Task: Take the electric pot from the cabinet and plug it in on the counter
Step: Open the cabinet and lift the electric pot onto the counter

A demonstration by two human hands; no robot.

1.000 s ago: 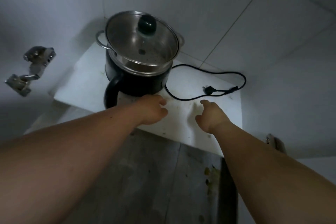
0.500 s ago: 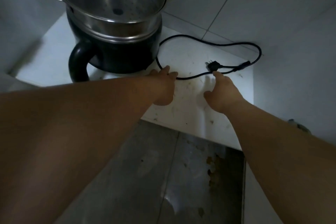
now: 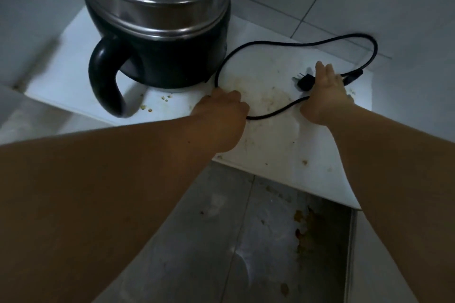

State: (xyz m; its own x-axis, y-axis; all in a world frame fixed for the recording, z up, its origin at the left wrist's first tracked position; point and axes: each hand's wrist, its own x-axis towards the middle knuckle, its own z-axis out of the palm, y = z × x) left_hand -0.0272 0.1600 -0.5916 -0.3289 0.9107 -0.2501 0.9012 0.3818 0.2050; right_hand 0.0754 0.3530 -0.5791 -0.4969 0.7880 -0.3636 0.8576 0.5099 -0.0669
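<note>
Left hand: the left hand point(image 3: 221, 113) lies knuckles-up on the black power cord point(image 3: 278, 110), fingers curled down over it; whether they actually pinch the cord cannot be told.
Right hand: the right hand point(image 3: 325, 96) rests over the cord right behind the plug point(image 3: 304, 81), fingers together and extended; a real clasp cannot be told.
Electric pot: the electric pot point(image 3: 160, 39) stands up and left of the left hand, black handle point(image 3: 105, 81) toward the camera, steel steamer tier on top.
Cord: loops from the pot base past both hands.
Shelf: the stained white shelf point(image 3: 270, 150) carries pot, cord and both hands.
</note>
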